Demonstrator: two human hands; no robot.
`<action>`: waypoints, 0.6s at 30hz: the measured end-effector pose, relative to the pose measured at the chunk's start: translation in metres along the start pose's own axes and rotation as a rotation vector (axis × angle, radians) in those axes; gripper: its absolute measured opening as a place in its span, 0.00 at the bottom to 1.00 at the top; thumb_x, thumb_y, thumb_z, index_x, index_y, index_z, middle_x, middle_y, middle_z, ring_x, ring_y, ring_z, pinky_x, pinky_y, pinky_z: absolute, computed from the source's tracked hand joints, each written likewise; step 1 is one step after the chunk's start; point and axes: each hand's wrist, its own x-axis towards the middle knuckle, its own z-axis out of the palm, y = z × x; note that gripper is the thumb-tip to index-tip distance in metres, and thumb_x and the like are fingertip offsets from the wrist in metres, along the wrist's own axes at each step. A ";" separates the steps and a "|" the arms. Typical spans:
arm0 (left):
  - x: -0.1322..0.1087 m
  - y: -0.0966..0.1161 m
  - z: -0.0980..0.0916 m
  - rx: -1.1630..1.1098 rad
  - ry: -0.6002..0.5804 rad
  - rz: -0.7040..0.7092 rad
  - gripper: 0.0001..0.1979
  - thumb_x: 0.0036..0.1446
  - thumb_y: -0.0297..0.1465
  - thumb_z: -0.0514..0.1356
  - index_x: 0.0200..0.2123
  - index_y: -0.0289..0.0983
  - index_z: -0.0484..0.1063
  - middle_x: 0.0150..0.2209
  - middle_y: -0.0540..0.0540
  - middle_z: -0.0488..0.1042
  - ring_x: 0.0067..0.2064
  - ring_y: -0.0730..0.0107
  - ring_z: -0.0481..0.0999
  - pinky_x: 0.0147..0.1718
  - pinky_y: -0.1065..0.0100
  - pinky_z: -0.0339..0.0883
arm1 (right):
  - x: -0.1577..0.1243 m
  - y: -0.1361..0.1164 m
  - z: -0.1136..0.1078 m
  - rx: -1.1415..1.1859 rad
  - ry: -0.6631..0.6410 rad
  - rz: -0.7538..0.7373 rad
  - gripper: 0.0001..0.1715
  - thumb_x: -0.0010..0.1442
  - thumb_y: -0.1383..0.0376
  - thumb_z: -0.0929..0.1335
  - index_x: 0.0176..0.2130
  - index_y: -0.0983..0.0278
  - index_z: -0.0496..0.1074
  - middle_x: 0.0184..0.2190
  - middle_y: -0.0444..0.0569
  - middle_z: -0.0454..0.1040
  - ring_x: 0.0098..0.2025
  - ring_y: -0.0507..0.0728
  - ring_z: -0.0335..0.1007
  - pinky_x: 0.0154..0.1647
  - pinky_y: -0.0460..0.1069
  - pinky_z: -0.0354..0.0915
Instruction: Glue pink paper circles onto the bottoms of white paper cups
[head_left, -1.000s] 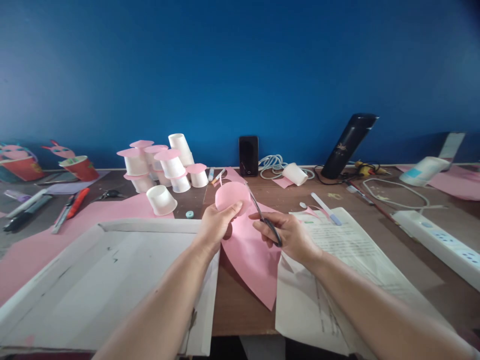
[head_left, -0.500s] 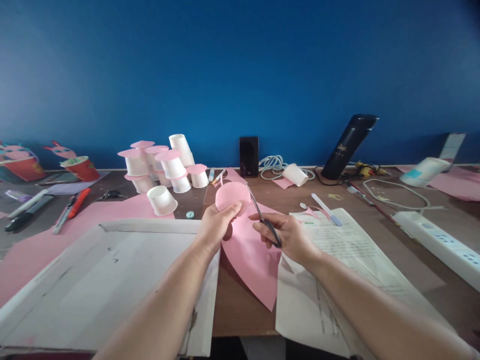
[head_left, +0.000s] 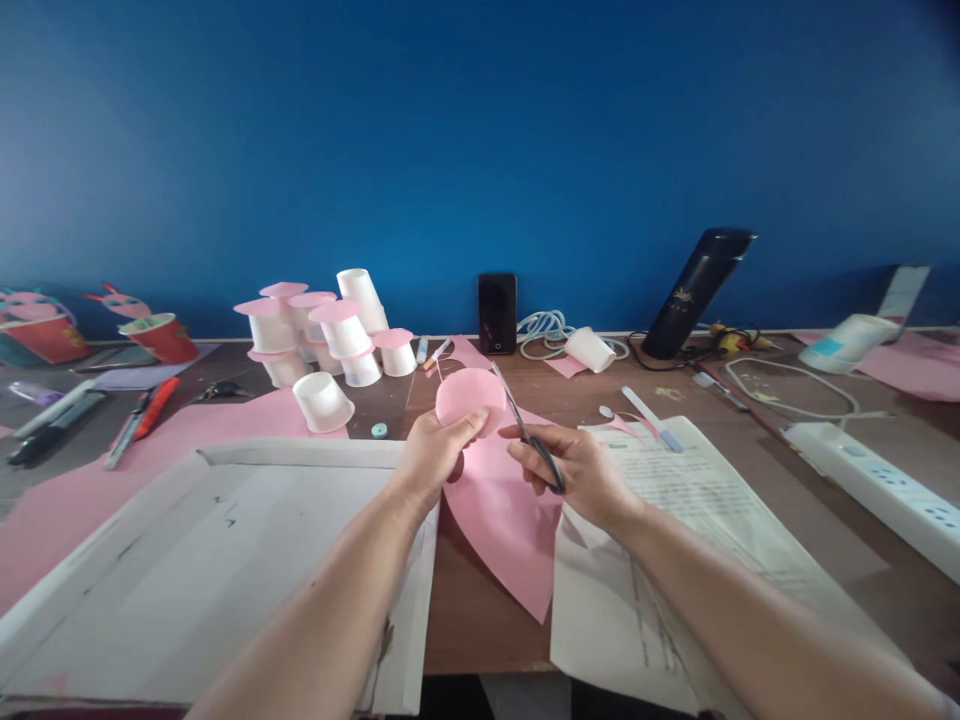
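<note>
Pinched between the thumb and fingers of my left hand (head_left: 442, 445) is a rounded pink paper piece (head_left: 466, 392), held up above the table. My right hand (head_left: 574, 465) grips a pair of scissors (head_left: 541, 455) by the dark handles. Their blades point up and away, along the right edge of the paper piece; whether they touch it I cannot tell. Beneath both hands lies a larger pink paper sheet (head_left: 506, 530) with a curved left edge.
White paper cups topped with pink paper (head_left: 274, 330) are stacked at back left, near a tilted cup (head_left: 322, 402). A white box lid (head_left: 225, 570) lies left, printed sheets (head_left: 675, 500) right. A phone (head_left: 496, 315), black flask (head_left: 697, 295) and power strip (head_left: 885, 490) stand beyond.
My left hand and the rounded paper have shifted slightly right, with the paper turned a little. The scissors in my right hand have barely moved.
</note>
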 end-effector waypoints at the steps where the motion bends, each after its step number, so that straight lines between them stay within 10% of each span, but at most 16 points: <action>1: 0.000 0.000 0.000 0.000 0.004 0.001 0.22 0.48 0.48 0.63 0.20 0.37 0.62 0.15 0.56 0.53 0.14 0.81 0.51 0.13 0.72 0.43 | 0.000 0.000 0.000 0.002 -0.001 0.002 0.25 0.52 0.51 0.71 0.43 0.66 0.76 0.18 0.40 0.65 0.19 0.47 0.61 0.21 0.44 0.60; 18: 0.004 -0.001 0.001 -0.198 0.088 0.015 0.20 0.42 0.44 0.68 0.27 0.32 0.72 0.21 0.51 0.65 0.18 0.81 0.59 0.16 0.74 0.50 | 0.001 0.002 -0.003 -0.011 0.001 -0.008 0.25 0.53 0.52 0.71 0.44 0.66 0.76 0.18 0.39 0.64 0.18 0.46 0.59 0.19 0.43 0.59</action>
